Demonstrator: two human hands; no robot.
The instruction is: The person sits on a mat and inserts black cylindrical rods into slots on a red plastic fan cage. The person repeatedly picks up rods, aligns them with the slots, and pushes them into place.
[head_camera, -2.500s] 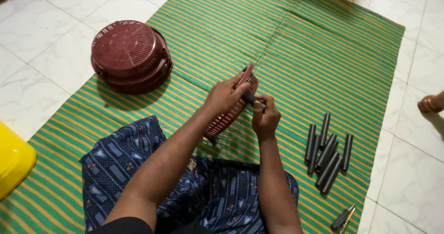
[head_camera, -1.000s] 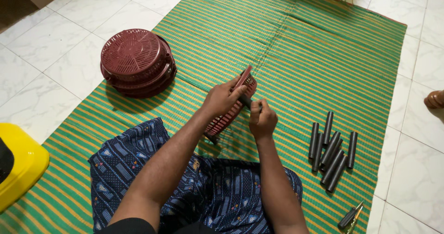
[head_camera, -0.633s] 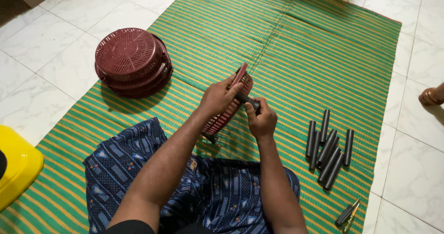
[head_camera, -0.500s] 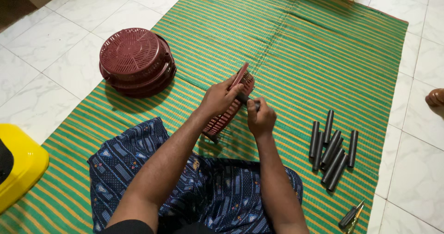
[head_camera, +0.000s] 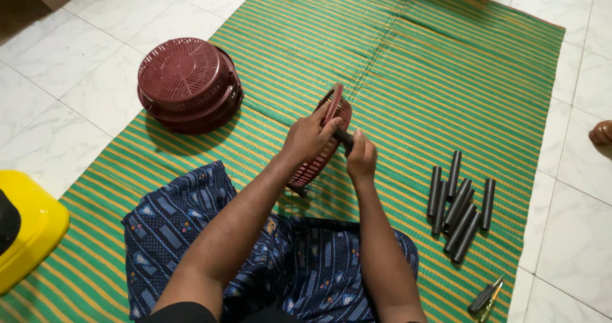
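On the striped mat (head_camera: 414,68), both hands grip basket (head_camera: 322,154) and tube (head_camera: 344,138); spare tubes (head_camera: 459,208) alongside

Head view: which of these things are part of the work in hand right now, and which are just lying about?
In hand:
- maroon basket, on edge, gripped by the left hand
- dark tube, held against it by the right hand
- loose dark tubes on the mat, same kind

Lying about:
- stack of maroon baskets
- yellow object
- small hand tools
- striped mat
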